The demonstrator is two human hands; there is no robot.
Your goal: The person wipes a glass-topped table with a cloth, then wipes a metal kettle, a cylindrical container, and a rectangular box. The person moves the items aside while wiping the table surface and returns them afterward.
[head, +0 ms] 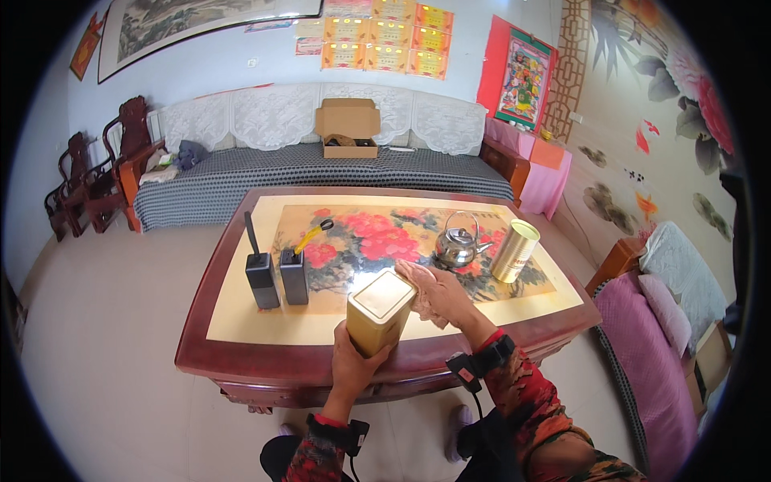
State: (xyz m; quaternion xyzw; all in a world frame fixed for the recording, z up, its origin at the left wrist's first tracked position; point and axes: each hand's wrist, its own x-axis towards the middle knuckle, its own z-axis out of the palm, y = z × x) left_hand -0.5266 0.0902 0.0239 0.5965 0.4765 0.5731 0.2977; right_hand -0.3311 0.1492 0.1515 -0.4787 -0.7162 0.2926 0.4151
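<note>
My left hand (354,364) grips the lower part of a gold rectangular tin (379,313), held up over the near edge of the coffee table. Its flat face with a rounded rim points up. In my right hand (449,295) is a crumpled pink cloth (424,295), which lies against the tin's upper right side. Beyond my right hand stands a steel kettle (456,247) with a raised handle. A gold cylindrical canister (515,251) with red writing is to its right.
Two dark rectangular holders (262,283) stand at the table's left, one with a black-handled item, the other with a yellow one. The wooden table (289,361) has a floral top. Behind it, a sofa (289,175) bears an open cardboard box (350,150). A pink-covered seat (644,367) is at right.
</note>
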